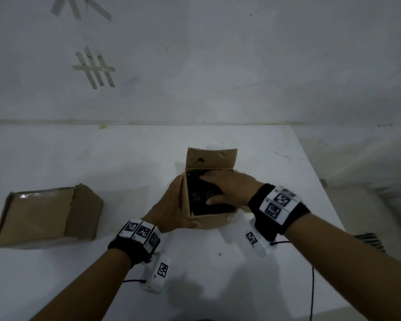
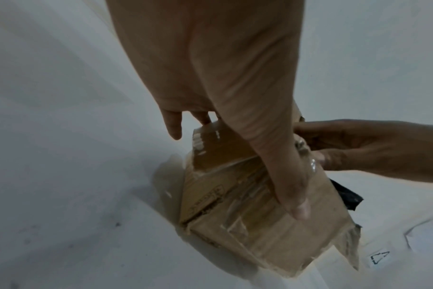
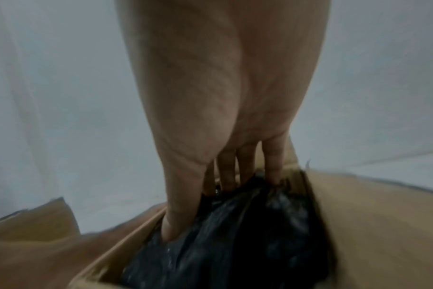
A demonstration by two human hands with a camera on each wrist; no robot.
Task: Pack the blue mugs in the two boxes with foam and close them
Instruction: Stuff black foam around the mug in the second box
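Observation:
An open cardboard box (image 1: 208,220) stands mid-table with its rear flap (image 1: 211,158) upright. Black crinkled foam wrapping (image 1: 198,198) fills the box. No blue mug shows in any view. My left hand (image 1: 171,209) lies flat against the box's left wall, its thumb along the near wall (image 2: 247,224). My right hand (image 1: 227,188) reaches in from the right, and its straight fingers (image 3: 225,172) press down into the black wrapping (image 3: 247,234). A second cardboard box (image 1: 46,216) lies on the left with its flaps folded over.
The white table (image 1: 125,158) meets a white wall at the back, and its right edge (image 1: 315,181) runs close to my right arm. A small pale object (image 1: 214,143) sits just behind the open box. Cables trail from both wrist cameras.

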